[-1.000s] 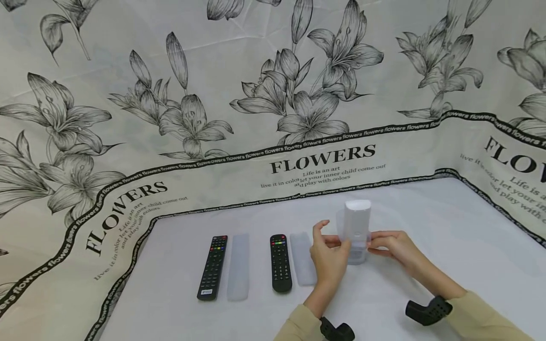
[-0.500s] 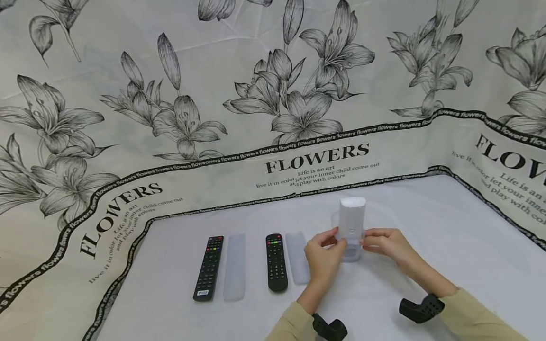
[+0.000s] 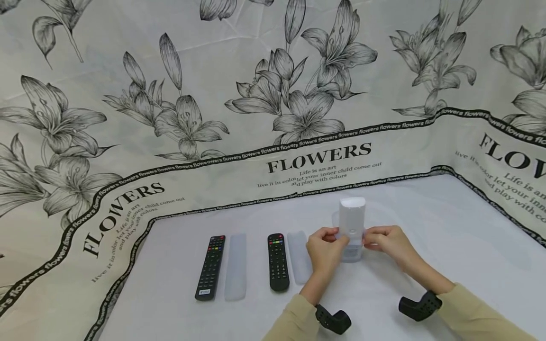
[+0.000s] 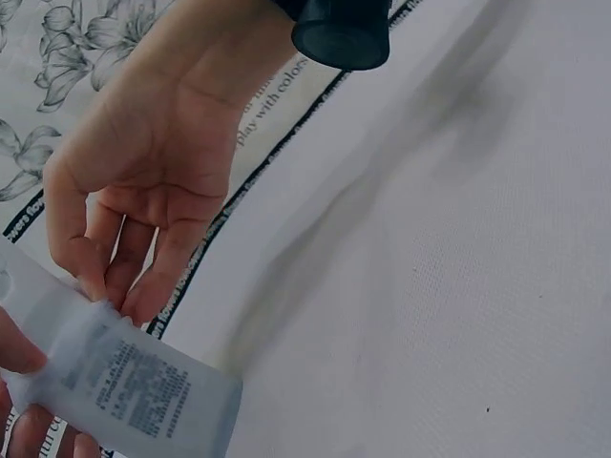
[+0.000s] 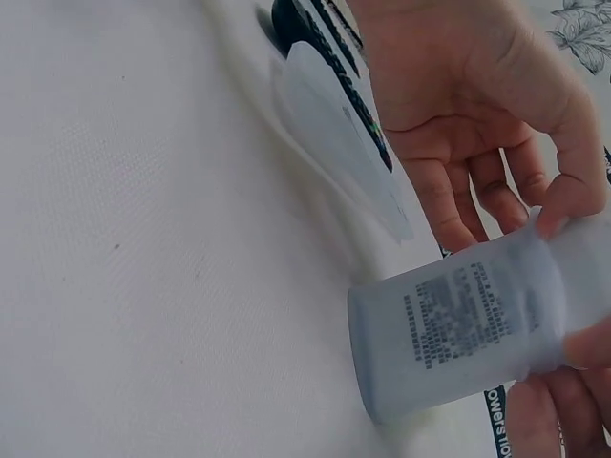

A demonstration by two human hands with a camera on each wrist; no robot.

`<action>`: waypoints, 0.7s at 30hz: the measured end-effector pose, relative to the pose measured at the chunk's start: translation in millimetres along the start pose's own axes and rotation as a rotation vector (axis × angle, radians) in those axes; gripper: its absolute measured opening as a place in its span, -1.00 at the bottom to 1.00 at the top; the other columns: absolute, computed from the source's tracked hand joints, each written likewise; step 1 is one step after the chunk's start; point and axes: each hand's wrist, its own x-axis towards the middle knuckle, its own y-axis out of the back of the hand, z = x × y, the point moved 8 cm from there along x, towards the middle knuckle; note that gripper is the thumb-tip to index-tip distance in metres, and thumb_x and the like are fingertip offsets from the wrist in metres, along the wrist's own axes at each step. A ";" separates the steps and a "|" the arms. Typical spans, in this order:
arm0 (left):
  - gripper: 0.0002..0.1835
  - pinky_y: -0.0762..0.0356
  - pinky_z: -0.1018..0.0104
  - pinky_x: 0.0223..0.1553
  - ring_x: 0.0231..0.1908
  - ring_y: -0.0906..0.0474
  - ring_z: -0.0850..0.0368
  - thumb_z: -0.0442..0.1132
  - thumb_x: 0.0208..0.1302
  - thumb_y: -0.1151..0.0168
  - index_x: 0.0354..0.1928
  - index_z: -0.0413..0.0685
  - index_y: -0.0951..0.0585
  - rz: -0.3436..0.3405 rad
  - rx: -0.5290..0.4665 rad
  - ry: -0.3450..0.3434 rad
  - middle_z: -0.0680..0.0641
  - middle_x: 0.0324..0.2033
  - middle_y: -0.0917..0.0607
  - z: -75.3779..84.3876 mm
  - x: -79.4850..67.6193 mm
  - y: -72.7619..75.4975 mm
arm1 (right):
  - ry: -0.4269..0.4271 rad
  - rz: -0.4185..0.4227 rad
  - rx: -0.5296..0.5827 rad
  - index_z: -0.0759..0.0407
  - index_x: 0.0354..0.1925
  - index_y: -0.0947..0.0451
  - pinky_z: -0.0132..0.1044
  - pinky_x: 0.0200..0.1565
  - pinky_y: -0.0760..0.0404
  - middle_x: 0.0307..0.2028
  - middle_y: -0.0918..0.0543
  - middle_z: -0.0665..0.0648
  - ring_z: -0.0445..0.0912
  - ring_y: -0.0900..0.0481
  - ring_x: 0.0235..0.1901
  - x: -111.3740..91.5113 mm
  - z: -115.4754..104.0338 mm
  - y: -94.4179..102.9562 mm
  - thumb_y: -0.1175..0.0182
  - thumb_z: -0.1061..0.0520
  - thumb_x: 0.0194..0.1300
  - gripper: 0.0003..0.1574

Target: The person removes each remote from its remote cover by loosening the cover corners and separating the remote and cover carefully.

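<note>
In the head view a white remote control (image 3: pixel 352 215) stands upright, its lower part inside a translucent sleeve (image 3: pixel 351 251). My left hand (image 3: pixel 325 251) pinches the sleeve's upper edge on the left. On the other side, my right hand (image 3: pixel 389 244) pinches that edge between thumb and fingers. Printed text on the remote's lower part shows through the sleeve (image 5: pixel 449 324) in the right wrist view, where the left hand (image 5: pixel 477 124) appears at the top. The left wrist view has the right hand (image 4: pixel 158 172) across from the left fingertips (image 4: pixel 17 345).
Left of the hands lie a black remote (image 3: pixel 278 263) and a translucent sleeve (image 3: pixel 300 258), partly behind the left hand. Farther left are another black remote (image 3: pixel 211 267) and a longer translucent sleeve (image 3: pixel 235 267). A flower-printed cloth (image 3: pixel 315 161) borders the white table (image 3: pixel 170 265).
The left index finger, raised a second ago, has come down to pinch the sleeve's edge. The head view has shifted slightly; the remotes on the table lie as before.
</note>
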 end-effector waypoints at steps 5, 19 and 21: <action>-0.82 -0.38 0.53 -0.62 -0.63 -0.37 0.41 -0.51 -0.28 -0.36 -0.54 -0.13 -0.70 0.002 -0.007 0.005 0.03 -0.69 -0.59 -1.5 -2.9 -0.3 | -0.025 -0.024 0.019 0.56 -0.19 -0.60 -0.37 -0.21 -0.69 -0.17 -0.71 0.23 -0.35 -0.60 -0.33 2.6 7.3 2.9 -0.18 0.27 0.14 -0.66; -0.81 -0.50 0.55 -0.51 -0.57 -0.47 0.40 -0.53 -0.26 -0.32 -0.50 -0.17 -0.70 -0.009 -0.042 -0.010 -0.05 -0.56 -0.72 -6.4 -5.7 1.3 | -0.067 -0.008 -0.065 0.56 -0.15 -0.58 -0.40 -0.27 -0.67 -0.18 -0.71 0.29 -0.31 -0.61 -0.37 5.8 7.2 2.4 -0.23 0.27 0.11 -0.63; -0.80 -0.50 0.55 -0.51 -0.57 -0.47 0.40 -0.54 -0.27 -0.32 -0.50 -0.18 -0.70 -0.001 -0.048 -0.025 -0.05 -0.56 -0.72 -5.7 -6.5 1.6 | -0.060 -0.006 -0.058 0.57 -0.15 -0.58 -0.39 -0.27 -0.68 -0.18 -0.71 0.31 -0.31 -0.61 -0.37 5.7 6.9 2.0 -0.23 0.28 0.11 -0.63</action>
